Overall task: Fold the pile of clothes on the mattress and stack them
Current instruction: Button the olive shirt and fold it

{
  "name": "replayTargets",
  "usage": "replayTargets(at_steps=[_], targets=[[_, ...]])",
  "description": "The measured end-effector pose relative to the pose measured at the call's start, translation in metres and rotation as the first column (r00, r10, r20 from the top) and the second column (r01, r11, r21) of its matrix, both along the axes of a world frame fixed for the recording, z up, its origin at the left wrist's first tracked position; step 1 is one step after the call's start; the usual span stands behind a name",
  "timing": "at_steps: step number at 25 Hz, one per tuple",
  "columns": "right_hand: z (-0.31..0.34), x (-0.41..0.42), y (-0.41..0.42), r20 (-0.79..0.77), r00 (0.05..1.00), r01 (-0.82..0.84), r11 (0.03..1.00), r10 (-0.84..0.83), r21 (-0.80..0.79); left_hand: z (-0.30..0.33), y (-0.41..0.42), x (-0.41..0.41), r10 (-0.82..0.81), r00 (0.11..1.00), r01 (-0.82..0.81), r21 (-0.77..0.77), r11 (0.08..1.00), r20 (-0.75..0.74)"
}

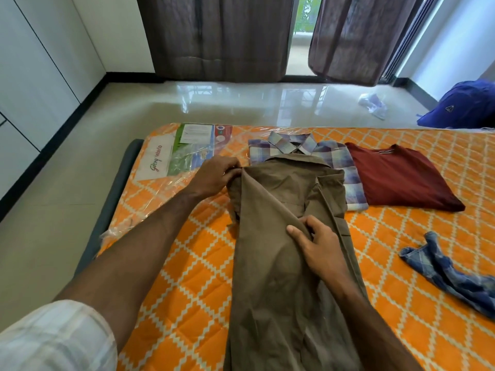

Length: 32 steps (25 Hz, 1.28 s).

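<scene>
Brown shirt [281,236] pinched by left hand [214,175] and right hand [318,250], two folded garments [375,175] behind, one blue shirt [442,269] loose

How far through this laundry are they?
Done: a plaid shirt and a maroon T-shirt lie folded at the mattress's far side. In hand: the left hand and right hand are folding a brown shirt. Left: a blue checked garment lies crumpled, and nothing is stacked.

Glossy pale floor [227,103], brown curtains [214,36], white wardrobe [34,62].
</scene>
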State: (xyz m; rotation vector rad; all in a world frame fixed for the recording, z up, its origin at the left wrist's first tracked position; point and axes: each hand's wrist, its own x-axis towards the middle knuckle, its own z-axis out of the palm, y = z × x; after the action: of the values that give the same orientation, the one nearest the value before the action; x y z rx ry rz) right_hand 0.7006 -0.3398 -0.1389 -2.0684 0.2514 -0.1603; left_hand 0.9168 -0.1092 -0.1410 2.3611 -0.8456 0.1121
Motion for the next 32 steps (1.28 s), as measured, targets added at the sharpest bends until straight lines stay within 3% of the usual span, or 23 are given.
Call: replayTargets(at_steps=[2, 4, 6, 8, 10, 13, 16, 24, 27, 29, 30, 31, 32], targets=[[-0.011, -0.002, -0.011, -0.102, 0.994, 0.03, 0.999, -0.032, -0.029, 0.007, -0.012, 0.005, -0.002, 0.982, -0.043, 0.236, 0.971, 0.188], [-0.018, -0.003, -0.011, -0.157, 0.986, 0.05, 0.997, -0.058, -0.054, 0.005, -0.021, 0.008, 0.008, 0.973, -0.098, 0.381, 0.919, 0.23], [-0.02, -0.006, -0.004, -0.139, 0.988, 0.044, 0.979, -0.072, -0.199, -0.002, -0.022, 0.006, 0.097, 0.994, -0.104, 0.177, 0.979, 0.045], [-0.017, -0.013, 0.011, -0.104, 0.989, 0.037, 0.866, -0.103, -0.499, -0.014, -0.017, 0.002, 0.168, 0.963, -0.2, -0.139, 0.97, -0.21], [-0.012, -0.022, 0.036, -0.023, 0.998, 0.023, 0.749, -0.051, -0.662, -0.02, -0.008, -0.004, 0.2, 0.889, -0.309, -0.22, 0.925, -0.412], [-0.022, -0.026, 0.075, -0.125, 0.977, -0.214, 0.718, 0.175, -0.662, -0.02, -0.005, -0.006, 0.14, 0.827, -0.289, -0.198, 0.936, -0.545], [-0.042, -0.019, 0.096, -0.223, 0.933, -0.36, 0.681, 0.284, -0.638, -0.018, -0.012, -0.004, 0.226, 0.846, -0.345, -0.173, 0.923, -0.483], [-0.065, -0.016, 0.112, -0.183, 0.895, -0.411, 0.595, 0.406, -0.691, -0.033, -0.017, -0.011, 0.249, 0.878, -0.301, -0.067, 0.951, -0.41], [-0.054, -0.022, 0.098, -0.17, 0.851, -0.465, 0.561, 0.498, -0.685, -0.018, -0.021, -0.016, 0.371, 0.824, -0.467, -0.143, 0.873, -0.427], [-0.053, -0.032, 0.082, -0.102, 0.911, -0.338, 0.583, 0.399, -0.739, -0.01, -0.027, -0.042, 0.466, 0.875, -0.484, -0.224, 0.846, -0.132], [-0.056, -0.038, 0.073, -0.088, 0.943, -0.271, 0.59, 0.321, -0.761, -0.011, -0.033, -0.062, 0.393, 0.918, -0.378, -0.187, 0.907, 0.051], [-0.06, -0.042, 0.068, -0.088, 0.958, -0.238, 0.59, 0.271, -0.771, -0.016, -0.039, -0.086, 0.246, 0.96, -0.237, -0.081, 0.968, 0.13], [-0.065, -0.045, 0.065, -0.103, 0.962, -0.237, 0.586, 0.253, -0.775, -0.024, -0.045, -0.107, 0.111, 0.989, -0.119, 0.071, 0.99, 0.097]])
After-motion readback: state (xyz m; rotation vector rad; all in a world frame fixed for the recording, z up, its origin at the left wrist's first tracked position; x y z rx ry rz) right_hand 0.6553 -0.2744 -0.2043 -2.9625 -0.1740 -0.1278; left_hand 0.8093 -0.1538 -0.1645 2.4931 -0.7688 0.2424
